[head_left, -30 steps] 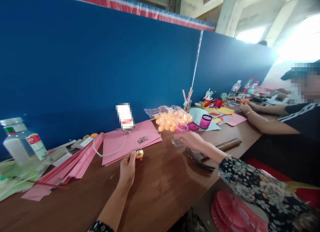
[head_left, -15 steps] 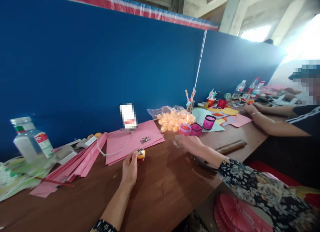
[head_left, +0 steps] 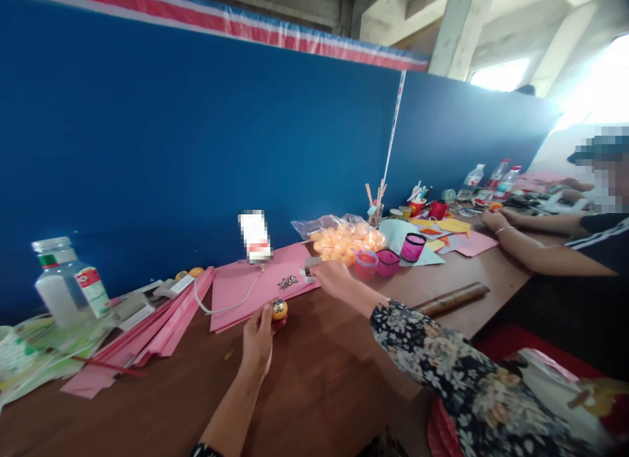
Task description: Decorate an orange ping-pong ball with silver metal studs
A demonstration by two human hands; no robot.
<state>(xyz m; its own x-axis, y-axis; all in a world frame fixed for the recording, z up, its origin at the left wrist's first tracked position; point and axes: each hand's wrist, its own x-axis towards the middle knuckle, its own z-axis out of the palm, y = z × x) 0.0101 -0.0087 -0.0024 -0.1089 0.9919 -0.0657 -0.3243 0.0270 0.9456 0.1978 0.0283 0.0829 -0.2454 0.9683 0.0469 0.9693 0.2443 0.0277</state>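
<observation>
My left hand (head_left: 259, 339) holds an orange ping-pong ball (head_left: 280, 309) between thumb and fingers, above the brown table. Small shiny silver pieces (head_left: 279, 305) sit on top of the ball. My right hand (head_left: 334, 280) is closed on a small flat grey-and-white piece (head_left: 308, 271), too small to make out, at the right edge of the pink paper sheets (head_left: 236, 288). Beside that piece, a little pile of silver bits (head_left: 287, 282) lies on the pink paper. To the right of the hand is a clear bag of orange balls (head_left: 339, 240).
A phone (head_left: 255, 237) with a white cable stands behind the paper. Folded pink strips (head_left: 170, 326) and a bottle (head_left: 61, 286) are at left. Small cups (head_left: 388, 263) and a brown stick (head_left: 455, 299) lie right. A co-worker's arms (head_left: 535, 244) rest farther along the table (head_left: 319, 391).
My right hand has moved left from near the small cups to the pink paper's edge, carrying the flat piece. My left hand keeps hold of the ball. The view has shifted slightly.
</observation>
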